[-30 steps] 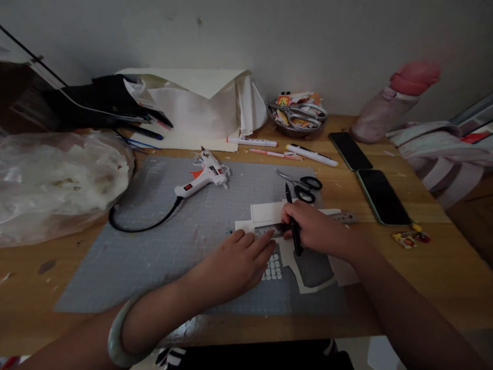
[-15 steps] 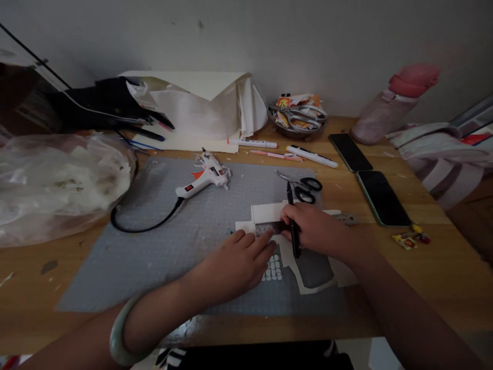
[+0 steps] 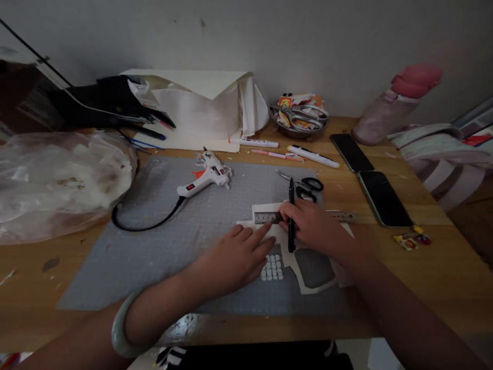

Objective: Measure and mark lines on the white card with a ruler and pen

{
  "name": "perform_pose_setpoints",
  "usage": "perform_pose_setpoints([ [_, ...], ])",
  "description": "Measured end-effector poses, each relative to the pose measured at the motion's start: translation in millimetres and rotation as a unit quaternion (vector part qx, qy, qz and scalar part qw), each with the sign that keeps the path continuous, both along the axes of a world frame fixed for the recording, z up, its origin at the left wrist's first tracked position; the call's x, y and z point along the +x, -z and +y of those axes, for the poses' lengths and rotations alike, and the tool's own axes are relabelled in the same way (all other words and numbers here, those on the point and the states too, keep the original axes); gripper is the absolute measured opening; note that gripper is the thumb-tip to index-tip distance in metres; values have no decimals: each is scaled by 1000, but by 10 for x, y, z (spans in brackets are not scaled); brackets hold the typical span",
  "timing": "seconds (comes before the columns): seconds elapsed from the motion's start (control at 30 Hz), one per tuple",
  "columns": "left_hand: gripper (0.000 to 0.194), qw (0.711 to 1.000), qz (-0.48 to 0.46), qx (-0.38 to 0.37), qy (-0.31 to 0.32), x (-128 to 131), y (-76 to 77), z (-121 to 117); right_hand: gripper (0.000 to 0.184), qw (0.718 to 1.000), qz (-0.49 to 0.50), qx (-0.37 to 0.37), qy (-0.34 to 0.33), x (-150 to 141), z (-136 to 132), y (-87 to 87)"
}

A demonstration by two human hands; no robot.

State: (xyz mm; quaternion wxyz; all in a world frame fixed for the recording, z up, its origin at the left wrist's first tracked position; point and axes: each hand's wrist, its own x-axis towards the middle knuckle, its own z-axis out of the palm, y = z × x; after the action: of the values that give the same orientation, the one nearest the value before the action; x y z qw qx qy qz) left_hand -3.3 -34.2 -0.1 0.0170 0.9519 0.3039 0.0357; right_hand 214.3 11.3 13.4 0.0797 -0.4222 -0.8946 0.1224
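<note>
In the head view, the person's right hand [image 3: 308, 226] grips a slim black pen [image 3: 291, 237] between thumb and fingers, its shaft running lengthwise away from the body; the left hand [image 3: 239, 254] grasps nothing, its fingers partly extended and the index fingertip at the near edge of a flat grey metal ruler [image 3: 264, 218]. The ruler lies crosswise over stiff white cut card [image 3: 265, 208] on a grey gridded cutting mat [image 3: 173, 257]; the right hand hides the ruler's middle, and its far end shows beyond that hand.

Close around, a cluster of small white rounded tiles [image 3: 272, 267] lies beside the left hand's fingers, which may cover some of them; black-handled metal scissors [image 3: 313, 183] lie just beyond the right hand, partly behind the pen's upper end; a white glue gun [image 3: 206, 177] with an orange trigger lies farther left, its black cord [image 3: 148, 228] curving over the mat.

Behind the mat, a white capped marker [image 3: 314, 156] lies before a dark round bowl [image 3: 299, 133] of colourful wrappers; to the right rest two dark-screened phones [image 3: 385, 199], with a pink-lidded bottle [image 3: 385, 110] behind them; a bulging translucent plastic bag [image 3: 65, 185] overlaps the mat's left corner.
</note>
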Motion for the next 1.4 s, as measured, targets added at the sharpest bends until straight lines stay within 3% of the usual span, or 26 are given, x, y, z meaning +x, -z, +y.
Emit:
perform_pose_setpoints([
  [0.2,37,1000,-5,-14,-9,-25,28,55,23,1000,-18,8,12,-35,-2,7],
  [0.33,45,999,13,-1,-48,-21,51,41,25,999,-47,-6,5,17,12,-38],
  [0.53,50,998,22,10,-54,-33,78,47,24,994,-79,-7,77,117,47,-82],
  [1.4,49,997,39,20,-68,-12,70,29,27,991,-110,35,64,75,37,-51],
])
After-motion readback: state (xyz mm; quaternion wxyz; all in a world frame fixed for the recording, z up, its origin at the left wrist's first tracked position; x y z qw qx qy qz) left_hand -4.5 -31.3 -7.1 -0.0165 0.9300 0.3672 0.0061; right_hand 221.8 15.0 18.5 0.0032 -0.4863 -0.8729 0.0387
